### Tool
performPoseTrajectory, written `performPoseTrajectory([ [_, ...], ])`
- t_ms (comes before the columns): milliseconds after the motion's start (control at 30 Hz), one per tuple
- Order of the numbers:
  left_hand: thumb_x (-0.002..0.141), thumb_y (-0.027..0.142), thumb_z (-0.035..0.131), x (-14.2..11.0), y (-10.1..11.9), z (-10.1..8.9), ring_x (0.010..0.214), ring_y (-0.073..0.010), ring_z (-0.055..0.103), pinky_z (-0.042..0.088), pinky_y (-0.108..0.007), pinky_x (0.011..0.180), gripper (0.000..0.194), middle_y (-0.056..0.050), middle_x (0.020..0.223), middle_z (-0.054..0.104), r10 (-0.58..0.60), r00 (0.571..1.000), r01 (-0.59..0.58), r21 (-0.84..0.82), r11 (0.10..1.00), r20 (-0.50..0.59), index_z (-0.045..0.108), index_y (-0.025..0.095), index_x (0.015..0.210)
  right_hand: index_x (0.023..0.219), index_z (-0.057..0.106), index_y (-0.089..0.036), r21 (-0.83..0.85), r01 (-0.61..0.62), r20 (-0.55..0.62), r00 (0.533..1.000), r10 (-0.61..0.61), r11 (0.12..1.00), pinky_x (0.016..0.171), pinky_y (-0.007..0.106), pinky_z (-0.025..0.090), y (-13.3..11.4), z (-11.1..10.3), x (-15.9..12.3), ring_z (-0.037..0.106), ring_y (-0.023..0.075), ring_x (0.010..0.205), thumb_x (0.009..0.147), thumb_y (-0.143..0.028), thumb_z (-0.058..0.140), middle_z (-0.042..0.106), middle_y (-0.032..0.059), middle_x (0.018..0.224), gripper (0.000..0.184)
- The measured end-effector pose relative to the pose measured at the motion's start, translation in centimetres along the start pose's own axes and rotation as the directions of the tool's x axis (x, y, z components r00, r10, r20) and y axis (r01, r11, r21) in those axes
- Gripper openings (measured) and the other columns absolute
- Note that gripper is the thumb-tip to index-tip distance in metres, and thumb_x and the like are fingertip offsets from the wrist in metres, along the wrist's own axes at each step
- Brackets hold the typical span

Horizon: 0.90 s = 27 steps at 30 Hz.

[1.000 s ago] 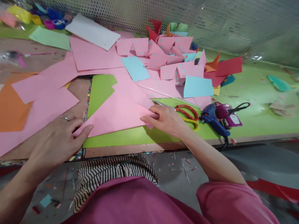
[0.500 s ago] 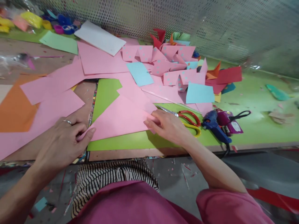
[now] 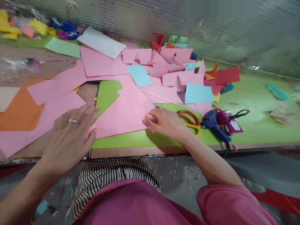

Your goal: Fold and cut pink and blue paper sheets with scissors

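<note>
A folded sheet of pink paper (image 3: 119,117) lies at the front edge of the table, over a green surface. My right hand (image 3: 164,122) pinches its right corner between thumb and curled fingers. At the left end of the sheet, my left hand (image 3: 70,134) is stretched out flat, its fingers extended and slightly blurred, a ring on one finger. Its thumb touches or hovers over the paper's left tip; I cannot tell which. Scissors (image 3: 188,117) with one red and one yellow handle loop lie just beyond my right hand, their blades partly hidden by it.
A blue glue gun (image 3: 215,126) lies right of the scissors, beside a purple packet (image 3: 231,122). Folded pink dotted paper pieces (image 3: 172,79) and light blue cards (image 3: 199,93) are heaped behind. Orange paper (image 3: 28,106) lies at left. A perforated metal panel (image 3: 140,18) rises behind.
My left hand has let its pinch on the paper's left corner go, and its fingers have straightened out forward. My right hand keeps its hold. The view has shifted slightly.
</note>
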<state>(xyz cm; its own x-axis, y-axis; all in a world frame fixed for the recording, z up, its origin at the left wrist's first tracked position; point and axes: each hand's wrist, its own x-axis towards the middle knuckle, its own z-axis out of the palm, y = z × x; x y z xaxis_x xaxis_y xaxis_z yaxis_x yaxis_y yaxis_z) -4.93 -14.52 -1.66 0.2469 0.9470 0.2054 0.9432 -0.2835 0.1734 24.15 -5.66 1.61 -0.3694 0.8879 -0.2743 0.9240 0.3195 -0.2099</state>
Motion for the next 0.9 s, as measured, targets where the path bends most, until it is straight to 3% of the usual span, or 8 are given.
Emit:
performPoseTrajectory([
  [100, 0.096, 0.009, 0.039, 1.5, 3.0, 0.4, 0.152, -0.0393, 0.033, 0.031, -0.063, 0.12, 0.055, -0.017, 0.159, 0.046, 0.214, 0.977, -0.214, 0.018, 0.977, 0.007, 0.048, 0.016, 0.149, 0.065, 0.04, -0.023, -0.002, 0.0, 0.028, 1.0, 0.0, 1.0, 0.059, 0.032, 0.023, -0.1, -0.3, 0.2, 0.038, 0.0152, 0.061, 0.091, -0.043, 0.057, 0.054, 0.003, 0.069, 0.037],
  [167, 0.1, 0.021, 0.043, 2.9, 5.1, 1.3, 0.153, -0.0356, 0.034, 0.032, -0.059, 0.122, 0.051, -0.015, 0.162, 0.044, 0.296, 0.955, -0.295, -0.028, 0.955, 0.023, 0.047, 0.016, 0.151, 0.065, 0.04, -0.023, -0.003, -0.002, 0.041, 0.999, 0.002, 1.0, 0.059, 0.033, 0.024, -0.1, -0.4, 0.3, 0.039, 0.0155, 0.061, 0.091, -0.044, 0.057, 0.054, 0.003, 0.07, 0.038],
  [300, 0.103, 0.043, 0.044, 5.0, 7.5, 3.2, 0.153, -0.0379, 0.034, 0.032, -0.061, 0.122, 0.059, -0.015, 0.164, 0.039, 0.236, 0.955, -0.232, -0.041, 0.972, 0.181, 0.045, 0.014, 0.154, 0.065, 0.04, -0.023, 0.0, 0.019, 0.028, 0.999, -0.019, 1.0, 0.059, 0.032, 0.023, -0.1, -0.4, 0.3, 0.041, 0.0154, 0.062, 0.092, -0.044, 0.056, 0.055, 0.0027, 0.069, 0.038],
  [400, 0.105, 0.045, 0.041, 5.2, 7.9, 3.6, 0.154, -0.0398, 0.031, 0.029, -0.063, 0.122, 0.062, -0.014, 0.167, 0.033, 0.161, 0.947, -0.169, 0.004, 0.986, 0.276, 0.038, 0.014, 0.158, 0.065, 0.044, -0.022, 0.0, 0.035, 0.02, 0.999, -0.035, 0.999, 0.059, 0.032, 0.024, 0.1, -0.2, 0.3, 0.044, 0.0152, 0.064, 0.092, -0.042, 0.056, 0.057, 0.0029, 0.071, 0.036],
  [567, 0.106, 0.043, 0.036, 4.6, 7.8, 3.5, 0.154, -0.0393, 0.029, 0.027, -0.064, 0.123, 0.06, -0.013, 0.168, 0.031, 0.142, 0.947, -0.163, 0.049, 0.985, 0.287, 0.035, 0.016, 0.16, 0.07, 0.05, -0.021, -0.019, 0.031, -0.003, 1.0, -0.031, 0.999, 0.06, 0.031, 0.024, 0.1, 0.1, 0.2, 0.05, 0.016, 0.067, 0.093, -0.042, 0.055, 0.063, 0.0043, 0.075, 0.032],
  [733, 0.106, 0.04, 0.036, 4.4, 7.6, 3.9, 0.154, -0.0419, 0.03, 0.026, -0.068, 0.122, 0.06, -0.015, 0.168, 0.029, 0.167, 0.957, -0.18, 0.036, 0.983, 0.236, 0.036, 0.014, 0.159, 0.095, 0.06, -0.02, 0.041, -0.011, -0.105, 0.994, 0.015, 0.999, 0.061, 0.03, 0.029, 0.8, 0.9, -0.7, 0.059, 0.019, 0.073, 0.093, -0.048, 0.062, 0.071, 0.0049, 0.084, 0.028],
  [900, 0.105, 0.037, 0.036, 4.1, 7.2, 4.1, 0.152, -0.0448, 0.03, 0.023, -0.07, 0.121, 0.06, -0.019, 0.167, 0.032, 0.19, 0.96, -0.191, -0.014, 0.981, 0.206, 0.038, 0.01, 0.158, 0.122, 0.059, -0.016, 0.07, -0.031, -0.159, 0.986, 0.042, 0.997, 0.063, 0.03, 0.038, 2.6, 1.5, -2.6, 0.064, 0.0199, 0.076, 0.094, -0.034, 0.065, 0.075, 0.0047, 0.088, 0.033],
])
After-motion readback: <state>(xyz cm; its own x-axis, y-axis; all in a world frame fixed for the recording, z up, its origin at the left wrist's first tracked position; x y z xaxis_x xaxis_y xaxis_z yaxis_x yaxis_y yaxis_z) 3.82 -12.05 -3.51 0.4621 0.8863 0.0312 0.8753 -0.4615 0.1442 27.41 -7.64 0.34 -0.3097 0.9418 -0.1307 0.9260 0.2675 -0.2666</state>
